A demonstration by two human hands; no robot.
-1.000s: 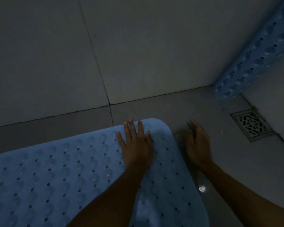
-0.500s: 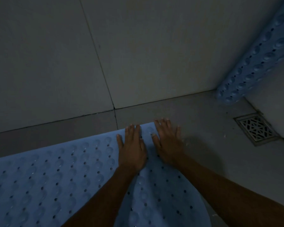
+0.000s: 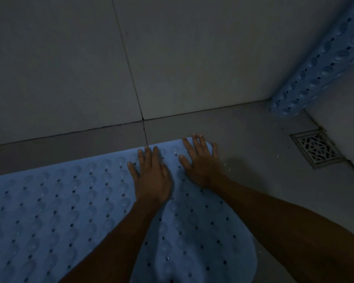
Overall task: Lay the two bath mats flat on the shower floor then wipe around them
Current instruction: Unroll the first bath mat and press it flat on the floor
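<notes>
Left hand (image 3: 151, 176), right hand (image 3: 200, 162): flat, fingers straight, grasping nothing, pressing far corner of blue bath mat (image 3: 70, 211) on shower floor (image 3: 253, 139). Second mat (image 3: 319, 64) propped against wall, unlaid. Risk: corner lifts once released; wet floor lets mat slide.

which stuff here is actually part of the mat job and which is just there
Part of the job:
- light blue perforated rubber bath mat lying on the grey shower floor
- second blue rubber bath mat leaning against the corner wall
- left hand and right hand, pressing flat on the first mat's far corner

Just there:
- square metal floor drain grate
- grey wall tiles
</notes>
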